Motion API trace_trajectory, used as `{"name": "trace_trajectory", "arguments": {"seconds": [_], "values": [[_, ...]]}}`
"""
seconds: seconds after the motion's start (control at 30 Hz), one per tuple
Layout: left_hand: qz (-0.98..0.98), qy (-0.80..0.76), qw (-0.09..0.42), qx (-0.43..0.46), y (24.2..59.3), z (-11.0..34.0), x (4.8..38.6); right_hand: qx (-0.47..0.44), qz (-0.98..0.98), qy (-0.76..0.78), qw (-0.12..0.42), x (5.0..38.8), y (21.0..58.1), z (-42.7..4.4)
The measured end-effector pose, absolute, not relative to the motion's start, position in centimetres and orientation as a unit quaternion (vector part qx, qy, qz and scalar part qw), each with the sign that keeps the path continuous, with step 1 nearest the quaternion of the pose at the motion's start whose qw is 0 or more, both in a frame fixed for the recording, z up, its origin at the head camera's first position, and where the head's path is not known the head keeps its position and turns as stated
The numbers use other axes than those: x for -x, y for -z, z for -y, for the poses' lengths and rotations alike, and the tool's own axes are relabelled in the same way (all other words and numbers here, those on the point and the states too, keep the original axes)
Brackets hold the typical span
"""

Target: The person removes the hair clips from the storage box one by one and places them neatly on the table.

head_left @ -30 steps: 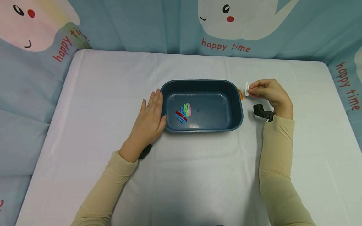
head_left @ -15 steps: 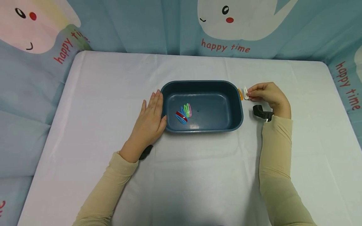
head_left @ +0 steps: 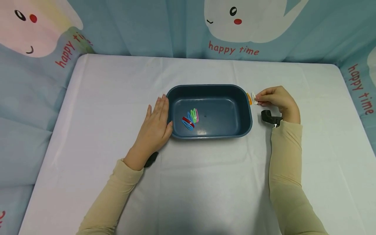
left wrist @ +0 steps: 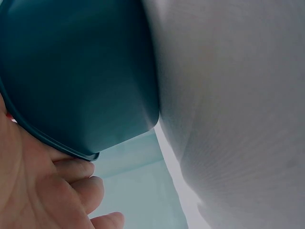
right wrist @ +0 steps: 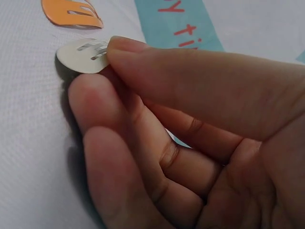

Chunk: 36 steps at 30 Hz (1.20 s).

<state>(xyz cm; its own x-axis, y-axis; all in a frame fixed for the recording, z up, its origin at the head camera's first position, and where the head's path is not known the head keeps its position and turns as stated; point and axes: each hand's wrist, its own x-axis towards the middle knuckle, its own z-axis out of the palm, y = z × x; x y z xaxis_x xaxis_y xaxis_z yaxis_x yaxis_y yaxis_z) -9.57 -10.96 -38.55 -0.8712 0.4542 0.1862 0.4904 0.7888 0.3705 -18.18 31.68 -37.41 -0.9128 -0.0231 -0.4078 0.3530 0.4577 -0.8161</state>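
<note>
Between thumb and fingers my right hand [head_left: 277, 100] pinches a white hair clip [head_left: 254, 98], low at the table surface. Just left of it an orange hair clip [head_left: 249, 98] lies against the right end of a dark blue plastic basin [head_left: 208, 136]. In the right wrist view the white clip [right wrist: 83, 57] is close to the cloth, apart from the orange clip [right wrist: 71, 13]. My left hand [head_left: 154, 125] rests with straight fingers along the basin's left end, touching its rim. Inside the basin, left of its middle, lie blue, green and pink hair clips [head_left: 194, 115] and a red one [head_left: 188, 122].
A white cloth covers the table [head_left: 205, 182]. Blue curtains [head_left: 147, 29] printed with cartoon figures hang behind it and at its sides. A black wrist camera mount [head_left: 270, 118] sticks out beside the right wrist.
My right hand has moved slightly left and toward me, bringing the white hair clip down next to the orange one. My left hand stays at the basin.
</note>
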Motion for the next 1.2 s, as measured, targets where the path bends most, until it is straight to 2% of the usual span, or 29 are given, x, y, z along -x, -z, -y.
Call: {"name": "trace_trajectory", "arguments": {"seconds": [1.2], "values": [[0.945,0.202,0.043,0.252,38.50,10.98,9.52,-0.119,-0.849,0.484,0.175,17.91,37.16,-31.72]]}}
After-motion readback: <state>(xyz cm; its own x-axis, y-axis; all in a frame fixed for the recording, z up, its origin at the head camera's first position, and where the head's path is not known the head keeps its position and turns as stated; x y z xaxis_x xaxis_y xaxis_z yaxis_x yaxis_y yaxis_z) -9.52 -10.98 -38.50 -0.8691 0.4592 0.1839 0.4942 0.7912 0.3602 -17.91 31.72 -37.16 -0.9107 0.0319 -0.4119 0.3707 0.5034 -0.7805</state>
